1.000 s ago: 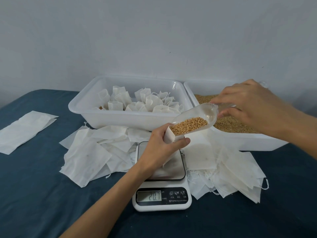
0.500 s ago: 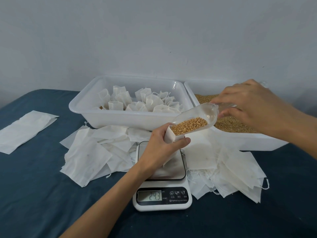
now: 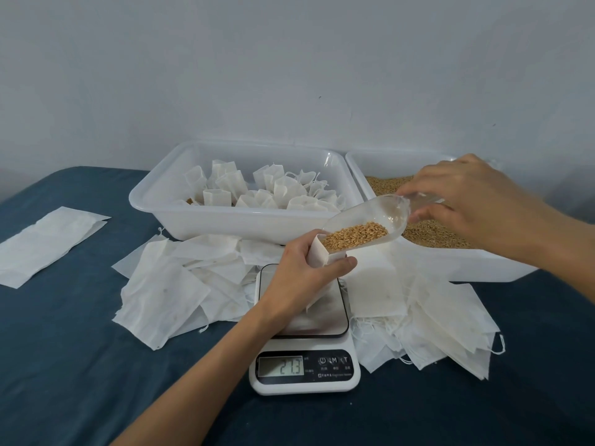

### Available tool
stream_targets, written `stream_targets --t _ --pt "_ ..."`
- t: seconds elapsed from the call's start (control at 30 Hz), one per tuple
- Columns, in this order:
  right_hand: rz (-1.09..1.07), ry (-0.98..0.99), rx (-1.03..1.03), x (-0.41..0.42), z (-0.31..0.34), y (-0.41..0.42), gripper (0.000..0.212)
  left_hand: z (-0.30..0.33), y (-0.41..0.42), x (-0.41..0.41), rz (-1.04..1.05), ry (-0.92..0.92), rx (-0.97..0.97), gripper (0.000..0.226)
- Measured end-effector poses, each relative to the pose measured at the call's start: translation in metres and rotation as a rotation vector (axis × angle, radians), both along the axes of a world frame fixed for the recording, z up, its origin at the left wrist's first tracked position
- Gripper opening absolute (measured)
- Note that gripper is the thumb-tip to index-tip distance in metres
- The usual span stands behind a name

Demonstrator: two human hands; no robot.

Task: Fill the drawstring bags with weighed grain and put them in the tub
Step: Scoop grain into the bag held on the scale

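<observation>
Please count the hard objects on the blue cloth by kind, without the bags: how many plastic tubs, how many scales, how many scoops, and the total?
Plastic tubs: 2, the tub of filled bags and the tub of grain
Scales: 1, the scale
Scoops: 1, the clear scoop
Total: 4

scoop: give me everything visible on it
The scoop is clear plastic with a rounded bowl and a short handle. The right hand grips the handle. It is tilted with its open mouth down and left, resting at the opening of the white bag that the left hand holds over the scale. Golden grain lies in its lower half; the upper bowl is bare.
</observation>
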State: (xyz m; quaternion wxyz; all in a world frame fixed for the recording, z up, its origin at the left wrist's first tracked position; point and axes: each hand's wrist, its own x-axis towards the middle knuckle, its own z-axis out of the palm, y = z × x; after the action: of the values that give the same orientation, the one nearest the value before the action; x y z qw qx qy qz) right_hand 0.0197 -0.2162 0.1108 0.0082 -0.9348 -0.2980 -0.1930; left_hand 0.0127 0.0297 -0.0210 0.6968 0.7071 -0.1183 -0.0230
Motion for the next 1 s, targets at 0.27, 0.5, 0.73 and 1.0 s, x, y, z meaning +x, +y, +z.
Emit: stream_targets --t 0.27,0.5,0.73,1.0 --pt "-0.098 0.285 0.310 0.009 -0.025 -0.008 0.020 -0.001 0.002 0.001 -0.007 -0.037 -0.021 0.017" --pt "-0.401 0.286 0.497 0.048 -0.049 -0.067 0.024 -0.002 0.002 0.002 0.011 -0.080 -0.023 0.011" --pt "-0.747 0.405 0.187 0.081 -0.084 -0.109 0.021 -0.002 0.004 0.004 0.115 -0.140 -0.089 0.027" --pt "-0.797 0.547 0.036 0.079 -0.080 -0.095 0.021 0.001 0.001 0.003 0.161 -0.025 -0.215 0.067"
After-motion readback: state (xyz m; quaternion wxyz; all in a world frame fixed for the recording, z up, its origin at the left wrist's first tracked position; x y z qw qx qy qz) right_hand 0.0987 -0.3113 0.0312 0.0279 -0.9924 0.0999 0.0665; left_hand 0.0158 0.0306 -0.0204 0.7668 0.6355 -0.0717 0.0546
